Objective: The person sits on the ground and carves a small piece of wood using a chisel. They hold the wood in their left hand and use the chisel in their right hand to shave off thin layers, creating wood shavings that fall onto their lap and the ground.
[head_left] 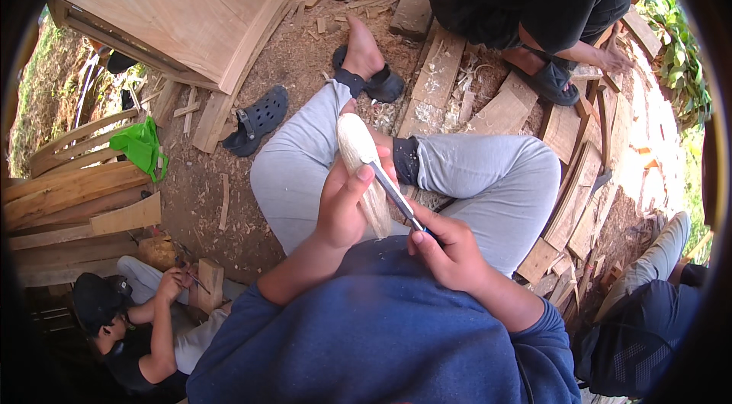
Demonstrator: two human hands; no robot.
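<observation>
A pale, elongated piece of carved wood (354,142) with a rounded far end stands out above my lap. My left hand (339,210) is wrapped round its middle, and the thumb rests by the tip of a knife. This slim knife (393,192), with a grey metal body and a dark handle end, lies slantwise against the wood's right side. Its handle is gripped by my right hand (451,250), closed near my belly. My fingers and the knife hide part of the wood.
A large wooden cabinet (175,4) stands far left, near a dark clog (258,120). Planks (568,198) and shavings cover the ground at right. A green bag (139,146) lies on boards at left. Other people sit at lower left, far right and lower right.
</observation>
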